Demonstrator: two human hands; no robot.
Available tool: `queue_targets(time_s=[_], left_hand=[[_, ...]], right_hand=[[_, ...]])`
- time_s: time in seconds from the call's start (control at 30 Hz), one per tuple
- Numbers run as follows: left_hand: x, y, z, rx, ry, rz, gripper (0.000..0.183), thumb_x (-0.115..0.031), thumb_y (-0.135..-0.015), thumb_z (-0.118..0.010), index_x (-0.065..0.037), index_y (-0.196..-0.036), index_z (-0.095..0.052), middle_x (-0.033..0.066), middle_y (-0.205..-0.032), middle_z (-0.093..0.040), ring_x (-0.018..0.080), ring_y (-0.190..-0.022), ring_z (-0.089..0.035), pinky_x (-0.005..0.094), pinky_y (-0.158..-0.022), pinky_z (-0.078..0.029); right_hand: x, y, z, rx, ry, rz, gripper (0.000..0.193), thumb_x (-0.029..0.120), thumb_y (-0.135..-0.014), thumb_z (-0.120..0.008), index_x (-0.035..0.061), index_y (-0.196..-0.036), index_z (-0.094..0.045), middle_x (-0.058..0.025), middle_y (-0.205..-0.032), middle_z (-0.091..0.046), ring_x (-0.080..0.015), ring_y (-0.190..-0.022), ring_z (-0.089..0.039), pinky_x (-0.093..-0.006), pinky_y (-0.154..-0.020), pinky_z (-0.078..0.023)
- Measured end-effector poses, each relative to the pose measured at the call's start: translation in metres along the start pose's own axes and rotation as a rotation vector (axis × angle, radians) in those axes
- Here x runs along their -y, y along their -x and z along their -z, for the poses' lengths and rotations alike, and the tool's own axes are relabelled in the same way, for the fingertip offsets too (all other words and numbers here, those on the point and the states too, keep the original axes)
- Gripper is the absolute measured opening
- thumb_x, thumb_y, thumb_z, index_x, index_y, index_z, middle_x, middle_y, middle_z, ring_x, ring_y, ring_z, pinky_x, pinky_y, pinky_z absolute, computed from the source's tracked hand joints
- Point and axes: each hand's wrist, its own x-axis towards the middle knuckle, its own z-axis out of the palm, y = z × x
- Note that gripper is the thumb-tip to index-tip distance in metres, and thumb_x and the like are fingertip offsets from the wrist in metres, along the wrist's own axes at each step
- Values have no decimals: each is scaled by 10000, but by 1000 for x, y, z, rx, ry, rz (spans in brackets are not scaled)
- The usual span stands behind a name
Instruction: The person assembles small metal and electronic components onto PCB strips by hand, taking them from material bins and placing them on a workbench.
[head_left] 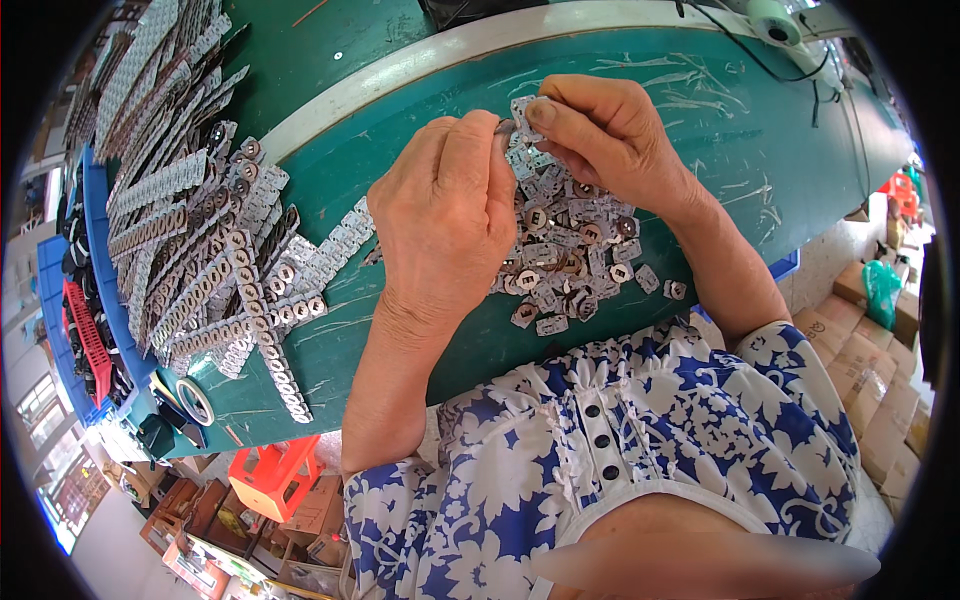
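My right hand pinches a small clear plastic piece with metal parts between thumb and forefinger. Close against it, my left hand is closed, back of the hand upward. A grey edge shows at its fingertips; what it grips is mostly hidden. Beneath both hands lies a loose pile of similar small pieces, some with round brownish or silvery discs. From the left, a strip of joined clear pieces runs up to my left hand and disappears behind it.
Many stacked strips cover the left of the green table. Beside them are blue bins, a red basket and a tape roll. An orange stool stands below; cartons are at right.
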Motion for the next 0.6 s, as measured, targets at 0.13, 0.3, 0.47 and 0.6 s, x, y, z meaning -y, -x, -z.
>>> queue_targets(time_s=[0.13, 0.3, 0.47, 0.6], left_hand=[[-2, -1, 2, -33, 29, 39, 188, 14, -829, -712, -31, -997, -640, 94, -768, -632, 275, -620, -625, 375, -540, -499], [-7, 4, 0, 44, 137, 81, 173, 26, -846, -689, -35, -1003, -651, 106, -790, -652, 283, -623, -633, 353, -556, -506], [0, -8, 15, 36, 318, 179, 131, 29, -901, -653, -7, -1023, -681, 103, -840, -692, 192, -671, -653, 297, -609, -520], [4, -8, 16, 194, 271, 188, 127, 27, -956, -614, 18, -1054, -695, 96, -851, -708, 110, -717, -672, 256, -646, -527]], right_hand=[[7, 4, -4, -49, -136, -139, 323, 233, -1026, -611, 27, -778, -636, 47, -568, -476, -11, -492, -416, -216, -442, -323], [-3, 7, -5, -105, -153, -100, 321, 231, -1023, -616, 24, -779, -648, 48, -566, -486, -6, -490, -420, -208, -439, -319], [2, 4, 10, 27, 222, 108, 312, 216, -1026, -622, -2, -803, -615, -23, -618, -498, -63, -571, -437, -278, -507, -391], [-1, -1, 14, 56, 405, 233, 315, 208, -1019, -630, -13, -804, -567, -56, -638, -462, -123, -597, -397, -329, -545, -404]])
